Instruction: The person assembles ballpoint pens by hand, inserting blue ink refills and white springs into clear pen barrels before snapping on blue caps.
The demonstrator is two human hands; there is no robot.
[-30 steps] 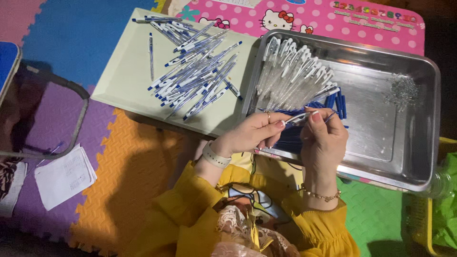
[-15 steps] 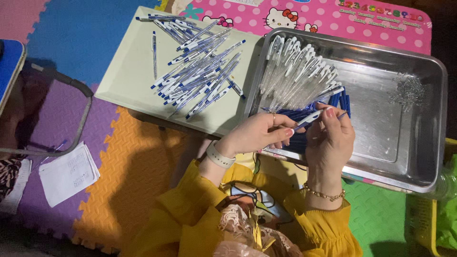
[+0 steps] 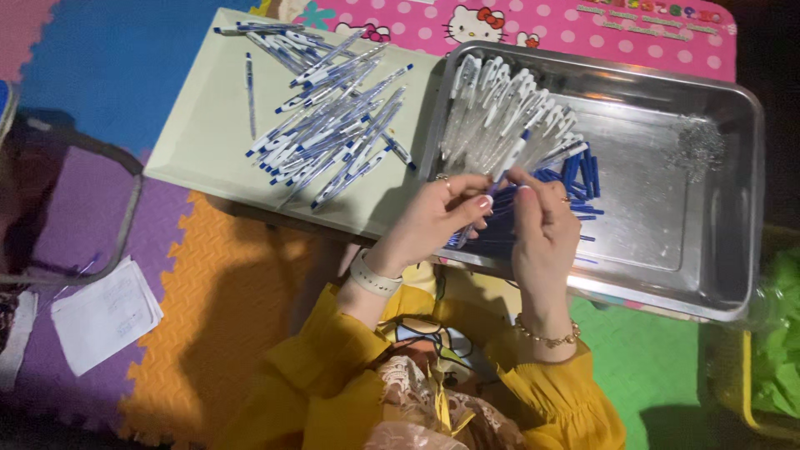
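Both hands have dropped lower over the steel tray [image 3: 667, 275]. Left hand [image 3: 429, 221] and right hand [image 3: 542, 225] pinch one pen [image 3: 492, 190] above its near edge; light, stiff, slippery, best gripped mid-barrel.

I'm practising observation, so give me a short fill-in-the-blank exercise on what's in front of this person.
1. Both hands, left hand and right hand, hold one ____.
2. The metal tray lies to the ____ of the pale green board.
3. The floor mat under the left forearm is ____.

Missing words: pen; right; orange
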